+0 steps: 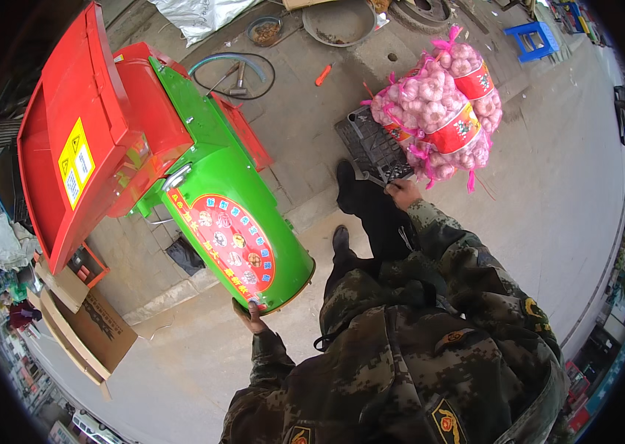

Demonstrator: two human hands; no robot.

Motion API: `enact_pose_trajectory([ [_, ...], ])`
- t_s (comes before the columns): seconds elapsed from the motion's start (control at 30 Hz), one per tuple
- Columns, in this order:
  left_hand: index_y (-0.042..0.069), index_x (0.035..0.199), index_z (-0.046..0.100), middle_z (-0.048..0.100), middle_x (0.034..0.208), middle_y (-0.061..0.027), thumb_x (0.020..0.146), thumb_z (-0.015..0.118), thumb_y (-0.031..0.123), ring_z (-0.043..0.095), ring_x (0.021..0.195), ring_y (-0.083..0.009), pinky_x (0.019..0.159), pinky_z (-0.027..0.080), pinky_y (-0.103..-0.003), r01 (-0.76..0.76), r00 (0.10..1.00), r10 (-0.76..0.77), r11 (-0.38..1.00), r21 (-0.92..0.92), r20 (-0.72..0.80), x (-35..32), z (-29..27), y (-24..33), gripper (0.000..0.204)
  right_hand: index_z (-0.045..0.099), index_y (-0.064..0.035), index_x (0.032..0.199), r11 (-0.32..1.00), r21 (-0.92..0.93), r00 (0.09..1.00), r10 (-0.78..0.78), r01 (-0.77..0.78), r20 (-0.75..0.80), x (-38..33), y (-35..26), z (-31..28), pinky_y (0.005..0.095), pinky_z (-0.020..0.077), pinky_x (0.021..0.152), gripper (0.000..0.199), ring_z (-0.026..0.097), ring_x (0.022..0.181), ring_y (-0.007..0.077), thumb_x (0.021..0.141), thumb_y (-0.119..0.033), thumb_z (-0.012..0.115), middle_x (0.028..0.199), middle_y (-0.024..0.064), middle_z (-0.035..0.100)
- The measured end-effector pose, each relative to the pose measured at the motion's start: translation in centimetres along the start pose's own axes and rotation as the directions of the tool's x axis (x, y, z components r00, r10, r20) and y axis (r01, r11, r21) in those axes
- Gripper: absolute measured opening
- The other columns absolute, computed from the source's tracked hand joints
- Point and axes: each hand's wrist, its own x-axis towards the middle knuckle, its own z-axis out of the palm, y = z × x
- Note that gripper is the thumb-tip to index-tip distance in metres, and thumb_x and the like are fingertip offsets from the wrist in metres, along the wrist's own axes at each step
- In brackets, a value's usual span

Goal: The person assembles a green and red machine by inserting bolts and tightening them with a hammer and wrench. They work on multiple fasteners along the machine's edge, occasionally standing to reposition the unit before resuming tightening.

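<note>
Roadside paving (298, 159). Standing person, 2 hands at work on 2 separate things.

Right hand (403, 194): closed, fingers folded on the near edge of a black crate (360, 140). The crate sits on the ground ahead of the feet, piled with pink mesh bags of garlic (431, 107). The pile stands well above the rim and hangs out past the crate's right side.

Left hand (252, 317): at the lower end of the green drum (253, 229) of a red-and-green machine, thumb against the painted side. Fingers largely hidden behind the rim, so cannot tell how tightly they close.

Notes on handling:
- Crate probably heavy, weight likely biased right. Best to pull low and steadily; a jerk could topple the top bag.
- A full-finger grip on solid plastic beats hooking by 1 or 2 fingertips; keep clear of the mesh and the pink ties (453, 38), which may snag or tear.
- Left hand better used for balance only; leaning hard could rock the machine.
- Black shoes (340, 240) stand close by, 1 just beside the crate. Toes want to be out of its path.
- Hammer (238, 81) and orange-handled tool (323, 75) lie farther off, near the machine's far side; mind them underfoot.
</note>
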Motion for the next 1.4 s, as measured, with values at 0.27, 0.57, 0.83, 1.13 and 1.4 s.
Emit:
enact_pose_trajectory([
  [0.27,0.000,0.146,0.039,0.049,0.144,-0.0243,0.086,0.064,0.058,0.049,0.130,-0.0359,0.110,0.035,-0.046,0.885,0.400,-0.628,0.455,0.102,-0.668,-4.1,9.0,11.3,0.087,0.074,-0.0079,0.098,0.991,-0.106,0.991,-0.074,0.086,0.112,10.3,-11.1,-5.5,0.0451,0.0517,0.079,0.031,0.067,0.089,0.0386,0.087,-0.035,0.064,0.090,0.0204,0.070],
  [0.57,0.001,0.128,0.055,0.059,0.130,-0.0227,0.088,0.059,0.060,0.058,0.119,-0.0328,0.103,0.042,-0.045,0.015,0.443,-0.896,-0.008,1.000,-0.014,-4.0,14.0,19.2,0.071,0.073,-0.0086,0.098,0.941,-0.220,0.960,-0.222,0.257,0.172,18.9,-22.1,-11.2,0.0485,0.0512,0.079,0.032,0.066,0.092,0.0398,0.086,-0.037,0.064,0.091,0.0216,0.069],
  [0.83,0.022,0.123,0.066,0.056,0.141,-0.0041,0.094,0.051,0.037,0.054,0.127,-0.0253,0.105,0.042,-0.038,-0.169,0.361,-0.927,0.042,0.985,0.102,3.2,17.7,21.6,0.036,0.070,-0.0021,0.086,0.999,-0.039,0.955,0.028,-0.018,0.294,27.6,-37.6,-10.3,0.0410,0.0504,0.059,0.027,0.066,0.063,0.0253,0.088,-0.029,0.064,0.070,0.0135,0.066],
  [1.13,0.016,0.123,0.062,0.057,0.133,-0.0087,0.094,0.051,0.036,0.056,0.119,-0.0290,0.098,0.045,-0.042,0.250,0.368,-0.929,0.150,0.957,0.050,9.0,24.9,27.3,0.036,0.052,0.0086,0.110,0.986,0.092,0.850,-0.168,0.141,0.499,35.8,-61.0,-5.7,0.0389,0.0443,0.049,0.027,0.058,0.054,0.0209,0.096,-0.015,0.055,0.072,0.0157,0.063],
  [1.4,0.011,0.122,0.058,0.059,0.126,-0.0127,0.094,0.050,0.036,0.058,0.112,-0.0323,0.093,0.047,-0.045,0.738,0.363,-0.929,0.241,0.631,-0.068,10.2,33.3,26.7,0.038,0.062,0.0088,0.091,0.882,-0.095,0.693,-0.292,0.462,0.659,40.7,-73.5,6.0,0.0365,0.0476,0.052,0.038,0.060,0.051,0.0200,0.092,-0.029,0.065,0.059,0.0121,0.061],
])
